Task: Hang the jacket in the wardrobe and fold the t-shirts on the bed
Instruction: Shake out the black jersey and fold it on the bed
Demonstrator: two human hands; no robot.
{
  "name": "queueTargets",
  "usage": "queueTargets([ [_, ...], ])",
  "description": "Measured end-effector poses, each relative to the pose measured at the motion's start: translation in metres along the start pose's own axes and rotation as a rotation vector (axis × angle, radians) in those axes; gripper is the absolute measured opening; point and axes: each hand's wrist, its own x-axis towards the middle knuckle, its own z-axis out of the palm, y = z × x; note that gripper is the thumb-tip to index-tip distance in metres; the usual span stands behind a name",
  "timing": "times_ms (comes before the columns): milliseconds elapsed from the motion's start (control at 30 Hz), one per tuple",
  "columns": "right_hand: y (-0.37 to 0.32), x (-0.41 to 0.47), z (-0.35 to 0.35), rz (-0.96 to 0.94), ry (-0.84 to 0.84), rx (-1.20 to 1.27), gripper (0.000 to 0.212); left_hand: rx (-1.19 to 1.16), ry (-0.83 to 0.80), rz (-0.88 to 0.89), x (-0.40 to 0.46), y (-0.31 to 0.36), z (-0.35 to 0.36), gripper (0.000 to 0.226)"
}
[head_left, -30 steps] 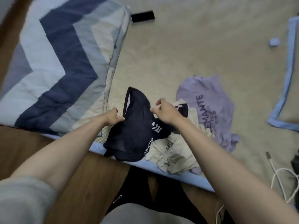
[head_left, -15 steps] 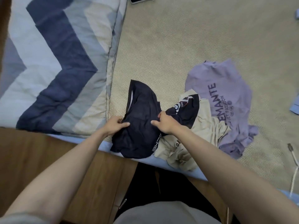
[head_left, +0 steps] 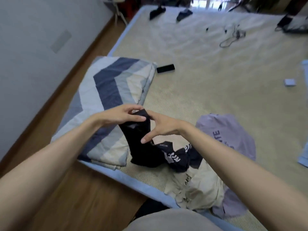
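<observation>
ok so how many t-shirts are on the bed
3: a black t-shirt held up by both hands, a beige t-shirt at the bed's near edge, and a lilac t-shirt right of them. More could be hidden underneath.

Counts: 3 t-shirts on the bed (head_left: 208, 90) – 1 black t-shirt (head_left: 143, 147), 1 beige t-shirt (head_left: 198, 189), 1 lilac t-shirt (head_left: 233, 134). 2 hands: left hand (head_left: 123, 115), right hand (head_left: 160, 125). 1 folded chevron quilt (head_left: 108, 104). 1 phone (head_left: 165, 68). 1 small pale-blue box (head_left: 290, 82). 1 dark cable tangle (head_left: 231, 37). 2 dark items at far edge, unidentifiable.
</observation>
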Motion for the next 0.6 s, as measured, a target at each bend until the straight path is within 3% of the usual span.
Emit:
queueTargets([
  [133, -0.053, -0.015, -0.013, 0.025, 0.044, -0.103, 0.045, 0.131, -0.024, 0.080, -0.034, 0.060, -0.032, 0.023],
  [233, -0.079, -0.024, -0.028, 0.030, 0.134, -0.189, 0.031, 0.218, 0.024, 0.100, -0.053, 0.082, -0.062, 0.023],
  [467, -0.115, -0.039, -0.059, 0.114, 0.333, -0.350, 0.061, 0.333, 0.100, 0.145, -0.078, 0.092, -0.137, 0.022],
  [600, -0.131, -0.032, -0.083, 0.126, 0.508, -0.445, 0.056, 0.333, 0.154, 0.227, -0.081, 0.100, -0.175, 0.025],
])
